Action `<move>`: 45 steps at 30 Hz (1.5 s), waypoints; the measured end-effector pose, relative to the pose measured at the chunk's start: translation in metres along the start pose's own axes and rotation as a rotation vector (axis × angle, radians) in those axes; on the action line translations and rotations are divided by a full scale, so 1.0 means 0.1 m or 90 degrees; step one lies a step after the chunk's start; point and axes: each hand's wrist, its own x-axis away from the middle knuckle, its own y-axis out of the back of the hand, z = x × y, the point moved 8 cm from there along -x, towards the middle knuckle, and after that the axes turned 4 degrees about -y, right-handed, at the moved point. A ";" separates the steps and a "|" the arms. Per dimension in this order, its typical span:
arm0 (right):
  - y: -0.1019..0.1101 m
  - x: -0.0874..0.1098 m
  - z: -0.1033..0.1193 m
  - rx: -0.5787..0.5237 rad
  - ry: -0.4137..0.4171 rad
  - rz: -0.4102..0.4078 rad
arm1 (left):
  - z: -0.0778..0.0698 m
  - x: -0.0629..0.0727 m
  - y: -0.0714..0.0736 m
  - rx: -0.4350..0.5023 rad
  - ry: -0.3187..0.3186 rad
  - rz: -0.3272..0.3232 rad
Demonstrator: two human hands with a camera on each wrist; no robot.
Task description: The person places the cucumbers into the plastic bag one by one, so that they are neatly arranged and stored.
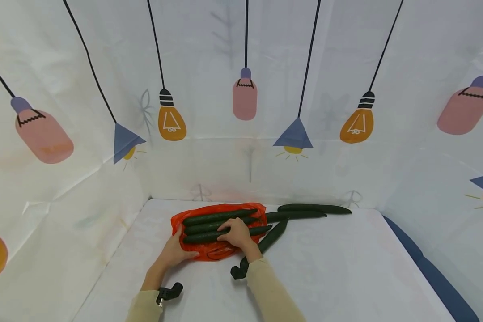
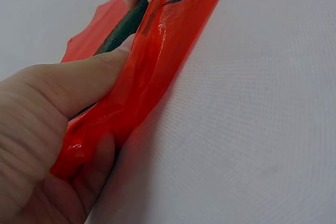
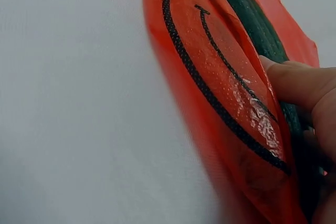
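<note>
Three dark green cucumbers lie side by side on a red plastic bag (image 1: 221,254), with its film bunched around them. My left hand (image 1: 173,250) grips the bag's left end. In the left wrist view its thumb lies over the red film (image 2: 152,72) and its fingers curl beneath. My right hand (image 1: 240,235) holds the nearest cucumber (image 1: 201,237) around its middle. In the right wrist view the thumb presses that cucumber (image 3: 257,22) beside the bag's edge, which bears a black printed curve. The middle cucumber (image 1: 205,228) and the back cucumber (image 1: 213,218) lie behind it.
Right of the bag are three loose cucumbers: one at the back (image 1: 314,208), one before it (image 1: 298,215), and one slanting (image 1: 273,235) behind my right wrist. A white cloth covers the table (image 1: 346,268). White sheets printed with lamps (image 1: 244,98) enclose it.
</note>
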 end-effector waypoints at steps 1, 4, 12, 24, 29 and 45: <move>0.00 0.00 0.00 -0.005 0.001 0.006 | 0.00 0.00 0.00 -0.001 0.001 -0.001; 0.02 -0.01 0.02 -0.035 0.013 0.024 | 0.01 -0.01 0.01 -0.004 -0.001 -0.002; 0.10 0.06 0.06 -0.032 0.064 0.053 | 0.02 -0.01 0.00 0.001 -0.010 -0.003; 0.38 0.29 0.07 0.057 0.118 0.024 | 0.04 -0.02 0.00 -0.001 -0.019 -0.010; 0.70 0.33 -0.20 0.165 0.058 -0.098 | 0.02 -0.01 -0.01 -0.006 -0.019 -0.001; 1.15 0.35 -0.92 0.045 -0.093 -0.100 | 0.03 -0.01 -0.04 0.013 -0.009 0.001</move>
